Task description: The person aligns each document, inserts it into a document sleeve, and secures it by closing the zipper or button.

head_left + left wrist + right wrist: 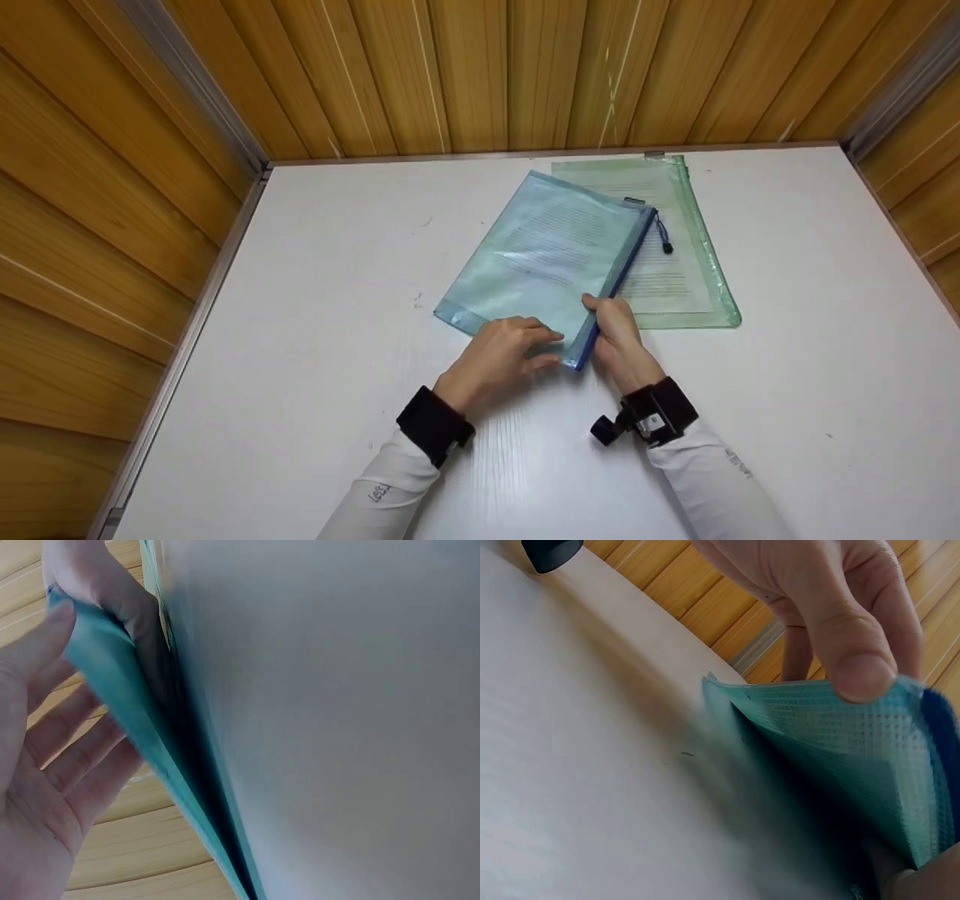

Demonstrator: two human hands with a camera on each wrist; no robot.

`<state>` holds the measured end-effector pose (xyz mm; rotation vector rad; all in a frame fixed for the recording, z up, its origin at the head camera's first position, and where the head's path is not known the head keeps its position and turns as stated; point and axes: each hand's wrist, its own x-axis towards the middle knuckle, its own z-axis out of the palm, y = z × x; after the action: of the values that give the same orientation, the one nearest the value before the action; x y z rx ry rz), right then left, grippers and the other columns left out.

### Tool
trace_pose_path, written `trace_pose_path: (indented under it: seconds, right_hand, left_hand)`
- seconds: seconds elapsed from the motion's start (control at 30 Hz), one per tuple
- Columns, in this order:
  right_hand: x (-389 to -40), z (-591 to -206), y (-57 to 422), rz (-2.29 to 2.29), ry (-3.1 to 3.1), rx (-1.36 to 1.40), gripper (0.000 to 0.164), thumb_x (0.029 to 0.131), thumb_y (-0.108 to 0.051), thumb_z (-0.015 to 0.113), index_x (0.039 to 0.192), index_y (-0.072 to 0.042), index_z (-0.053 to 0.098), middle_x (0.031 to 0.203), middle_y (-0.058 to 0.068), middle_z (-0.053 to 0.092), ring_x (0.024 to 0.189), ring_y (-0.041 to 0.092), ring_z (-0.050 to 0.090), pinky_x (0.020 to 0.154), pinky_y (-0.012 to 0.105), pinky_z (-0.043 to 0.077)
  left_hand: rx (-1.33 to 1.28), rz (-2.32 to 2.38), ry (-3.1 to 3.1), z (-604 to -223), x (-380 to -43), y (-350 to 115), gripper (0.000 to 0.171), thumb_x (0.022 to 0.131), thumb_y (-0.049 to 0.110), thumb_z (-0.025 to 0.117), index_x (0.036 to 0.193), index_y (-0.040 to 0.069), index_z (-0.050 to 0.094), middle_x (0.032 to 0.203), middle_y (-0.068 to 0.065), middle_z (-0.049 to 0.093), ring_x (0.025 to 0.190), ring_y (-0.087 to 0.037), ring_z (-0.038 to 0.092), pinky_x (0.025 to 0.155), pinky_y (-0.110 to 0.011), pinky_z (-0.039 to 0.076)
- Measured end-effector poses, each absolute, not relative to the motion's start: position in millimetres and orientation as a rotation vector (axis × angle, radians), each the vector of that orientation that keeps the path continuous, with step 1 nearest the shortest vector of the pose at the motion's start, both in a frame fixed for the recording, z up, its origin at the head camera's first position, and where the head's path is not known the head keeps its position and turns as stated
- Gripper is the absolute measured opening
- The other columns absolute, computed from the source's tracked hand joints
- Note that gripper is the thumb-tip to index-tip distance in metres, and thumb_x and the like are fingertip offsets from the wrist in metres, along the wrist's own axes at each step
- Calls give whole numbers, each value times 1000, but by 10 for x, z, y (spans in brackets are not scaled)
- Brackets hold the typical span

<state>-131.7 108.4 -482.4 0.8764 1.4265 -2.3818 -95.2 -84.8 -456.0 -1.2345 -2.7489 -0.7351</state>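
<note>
A translucent blue zipper document pouch (555, 247) with printed sheets inside lies slanted, its near end raised off the table. My right hand (619, 337) grips its dark blue zipper edge near the lower corner, thumb on top and fingers underneath. At the near edge, my left hand (510, 349) has its fingers over the pouch and its thumb below, a gap between them. In the left wrist view, the left hand (67, 750) has spread, fairly straight fingers behind the pouch edge and its thumb at the corner. The right wrist view shows the left thumb touching that edge.
A green zipper document pouch (720, 292) with printed paper lies partly under the blue one. A zipper pull (666, 246) hangs from the blue pouch's far corner. The white table (315, 315) meets wood-patterned panels (480, 82) at the back and sides.
</note>
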Motion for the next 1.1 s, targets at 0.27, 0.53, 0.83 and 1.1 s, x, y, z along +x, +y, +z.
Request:
trace_pose_path:
  seconds: [0.27, 0.53, 0.83, 1.1]
  right_hand:
    - [-1311, -4848, 1193, -2371, 1494, 841, 55, 102, -2, 39, 154, -4, 23, 139, 7, 45, 117, 12, 49, 102, 24, 41]
    - [-1356, -4804, 1248, -2326, 1518, 738, 56, 103, -7, 41, 156, -8, 22, 134, 4, 47, 116, 13, 49, 100, 25, 40]
    - [-1393, -4722, 1306, -2315, 1487, 593, 59, 103, -8, 44, 157, -12, 21, 128, 0, 50, 114, 12, 52, 99, 25, 41]
    - [-1429, -4677, 1297, -2327, 1433, 545, 59, 103, -7, 44, 158, -12, 20, 126, 0, 53, 111, 12, 55, 96, 25, 44]
  left_hand:
    - [-837, -996, -2853, -4541, -1111, -1032, 33, 97, 37, 61, 115, 12, 74, 113, -3, 74, 110, -20, 68, 96, -32, 54]
    - [-230, -1296, -3050, -4510, -1359, -1409, 56, 98, 37, 61, 144, 9, 50, 150, -17, 47, 141, -35, 44, 116, -49, 37]
    - [32, -1630, -2964, -4603, -1467, -1543, 71, 100, 44, 54, 156, 9, 27, 151, -22, 45, 138, -38, 48, 112, -52, 42]
    - [222, -1992, -2856, -4658, -1490, -1581, 58, 99, 46, 54, 142, 6, 50, 131, -16, 63, 119, -25, 60, 106, -44, 46]
